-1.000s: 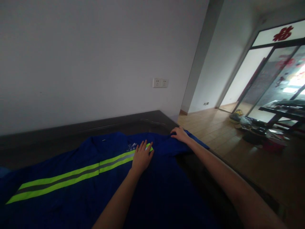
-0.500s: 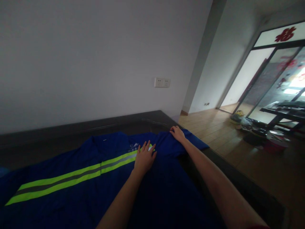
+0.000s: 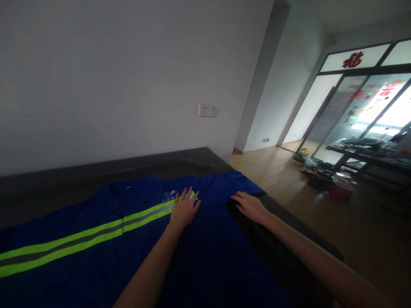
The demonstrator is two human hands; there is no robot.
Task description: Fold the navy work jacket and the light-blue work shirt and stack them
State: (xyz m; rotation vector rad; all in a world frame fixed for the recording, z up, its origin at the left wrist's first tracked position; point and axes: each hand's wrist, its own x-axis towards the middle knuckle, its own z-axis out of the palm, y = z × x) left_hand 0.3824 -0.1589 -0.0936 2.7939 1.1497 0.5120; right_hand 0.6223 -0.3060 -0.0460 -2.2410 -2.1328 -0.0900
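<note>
A dark blue work jacket [image 3: 141,244] with a yellow-green and grey reflective stripe [image 3: 93,235] lies spread on a dark table. White lettering [image 3: 169,195] shows on its chest. My left hand [image 3: 183,209] rests flat over the stripe's right end, fingers spread. At the lower edge of the right-hand sleeve [image 3: 231,184], near the underarm, my right hand [image 3: 252,206] has its fingers bent and closed on the cloth edge. The fingertips are partly hard to make out in the dim light. The jacket's bottom runs into deep shadow.
The glossy dark table [image 3: 154,164] stands against a white wall [image 3: 122,77] with a double socket [image 3: 208,110]. Beyond its right edge are a wooden floor [image 3: 260,167], a red tub [image 3: 342,187], other clutter and a sliding glass door [image 3: 340,102].
My right hand has moved from the sleeve's upper edge down to its lower edge. My left hand stays on the chest stripe. The view has turned slightly right.
</note>
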